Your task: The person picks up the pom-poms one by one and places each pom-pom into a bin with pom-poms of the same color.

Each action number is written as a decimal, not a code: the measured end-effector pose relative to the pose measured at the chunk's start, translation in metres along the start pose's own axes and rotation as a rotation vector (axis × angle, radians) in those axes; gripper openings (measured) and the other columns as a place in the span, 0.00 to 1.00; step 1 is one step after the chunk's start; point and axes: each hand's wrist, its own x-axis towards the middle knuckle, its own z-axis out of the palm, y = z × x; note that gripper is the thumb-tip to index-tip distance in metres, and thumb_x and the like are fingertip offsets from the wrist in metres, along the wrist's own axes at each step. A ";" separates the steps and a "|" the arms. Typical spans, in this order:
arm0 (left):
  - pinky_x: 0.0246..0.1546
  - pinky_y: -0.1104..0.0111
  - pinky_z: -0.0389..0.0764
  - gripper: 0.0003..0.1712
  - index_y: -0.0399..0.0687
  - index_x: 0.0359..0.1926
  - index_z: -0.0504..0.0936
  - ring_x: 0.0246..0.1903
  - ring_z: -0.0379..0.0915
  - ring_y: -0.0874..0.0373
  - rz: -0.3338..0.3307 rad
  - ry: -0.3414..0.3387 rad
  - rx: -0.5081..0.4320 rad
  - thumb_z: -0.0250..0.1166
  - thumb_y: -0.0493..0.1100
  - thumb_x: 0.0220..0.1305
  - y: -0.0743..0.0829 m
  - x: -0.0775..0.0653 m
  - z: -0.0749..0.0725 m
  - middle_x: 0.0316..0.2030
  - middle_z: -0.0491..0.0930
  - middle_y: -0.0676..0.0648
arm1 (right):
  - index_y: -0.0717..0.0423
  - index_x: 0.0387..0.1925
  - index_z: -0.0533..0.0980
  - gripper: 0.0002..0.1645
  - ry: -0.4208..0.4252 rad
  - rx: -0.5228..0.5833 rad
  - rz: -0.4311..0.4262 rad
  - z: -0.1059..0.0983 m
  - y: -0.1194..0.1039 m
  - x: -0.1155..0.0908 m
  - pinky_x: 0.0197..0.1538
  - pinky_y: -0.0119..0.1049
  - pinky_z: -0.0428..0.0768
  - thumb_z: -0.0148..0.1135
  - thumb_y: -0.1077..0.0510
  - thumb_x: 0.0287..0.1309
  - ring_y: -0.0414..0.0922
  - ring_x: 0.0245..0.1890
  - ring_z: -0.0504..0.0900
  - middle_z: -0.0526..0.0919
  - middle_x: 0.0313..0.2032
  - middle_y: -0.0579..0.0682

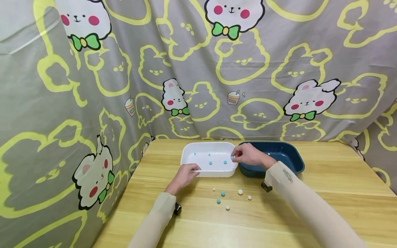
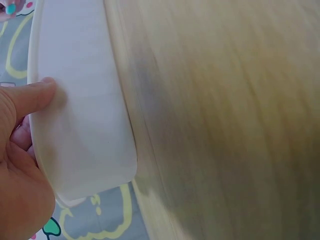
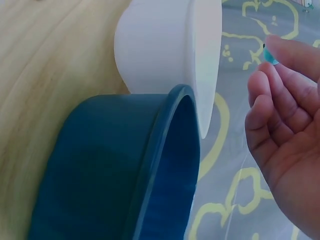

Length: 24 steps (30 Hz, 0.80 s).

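My right hand (image 1: 248,154) pinches a small turquoise ball (image 3: 270,56) between thumb and fingertip, above the right end of a white plastic basin (image 1: 214,174). Several turquoise balls lie inside that basin, one of them a ball (image 1: 225,162) near its right side. With the thumb (image 2: 37,97) against the outer wall and fingers over the rim, my left hand (image 1: 185,175) grips the basin's near left edge. Touching or nearly touching it on the right stands a dark blue basin (image 1: 296,162), partly covered by my right hand, with a small white ball (image 1: 268,154) visible inside.
On the wooden table (image 1: 192,220), in front of the basins, lie loose balls: two turquoise ones, including a ball (image 1: 223,194), and several cream ones, including a ball (image 1: 240,192). A patterned grey curtain (image 1: 198,69) hangs behind the table and along its left side.
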 end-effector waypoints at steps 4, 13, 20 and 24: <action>0.38 0.66 0.79 0.04 0.46 0.32 0.84 0.35 0.78 0.60 -0.049 -0.020 -0.009 0.65 0.33 0.59 0.001 0.000 -0.001 0.30 0.83 0.54 | 0.55 0.36 0.82 0.06 0.005 0.017 0.018 0.001 0.006 0.006 0.32 0.36 0.75 0.66 0.58 0.56 0.42 0.25 0.74 0.79 0.25 0.43; 0.39 0.67 0.78 0.04 0.49 0.32 0.84 0.36 0.78 0.61 -0.109 -0.044 0.001 0.65 0.35 0.61 0.003 0.001 -0.001 0.31 0.83 0.54 | 0.57 0.37 0.81 0.07 -0.011 0.049 0.083 -0.002 0.014 0.015 0.34 0.36 0.74 0.65 0.58 0.57 0.43 0.26 0.73 0.79 0.25 0.46; 0.39 0.67 0.78 0.04 0.49 0.33 0.84 0.36 0.78 0.61 -0.096 -0.036 0.005 0.65 0.36 0.61 0.003 0.001 -0.001 0.31 0.83 0.53 | 0.58 0.39 0.81 0.09 -0.020 0.027 0.125 -0.004 0.018 0.026 0.36 0.36 0.76 0.65 0.59 0.57 0.42 0.28 0.75 0.79 0.27 0.46; 0.40 0.67 0.78 0.03 0.49 0.33 0.84 0.36 0.78 0.61 -0.096 -0.038 -0.002 0.65 0.36 0.61 0.003 0.001 -0.001 0.32 0.84 0.52 | 0.59 0.40 0.81 0.10 -0.031 0.043 0.166 -0.005 0.019 0.031 0.37 0.36 0.76 0.65 0.59 0.56 0.43 0.29 0.75 0.79 0.28 0.47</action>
